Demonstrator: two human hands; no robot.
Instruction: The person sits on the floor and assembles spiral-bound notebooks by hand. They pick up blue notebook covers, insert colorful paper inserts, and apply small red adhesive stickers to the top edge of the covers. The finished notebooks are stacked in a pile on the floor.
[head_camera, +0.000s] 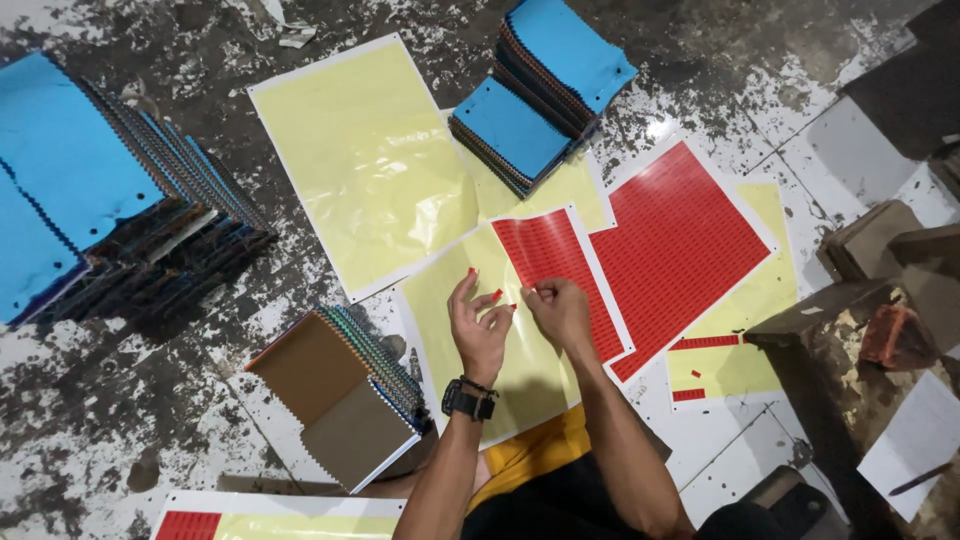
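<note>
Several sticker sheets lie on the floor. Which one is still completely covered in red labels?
The sheet right of the hands, fully red edge to edge. The sheet under the hands is red only along its right side; the big sheet at top is bare yellow.

- Stained, paint-flecked floor (150, 400) carries everything.
- Under the fingers (478, 318): half-peeled red sticker sheet (520, 300).
- Right of them: full red sheet (675, 245).
- Above them: blue swatch stacks (540, 90); below-left: brown stack (340, 400).

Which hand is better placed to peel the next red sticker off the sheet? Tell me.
Probably the right hand: its fingertips pinch at the edge of the red stickers on the yellow sheet. The left hand hovers over bare yellow backing.
</note>
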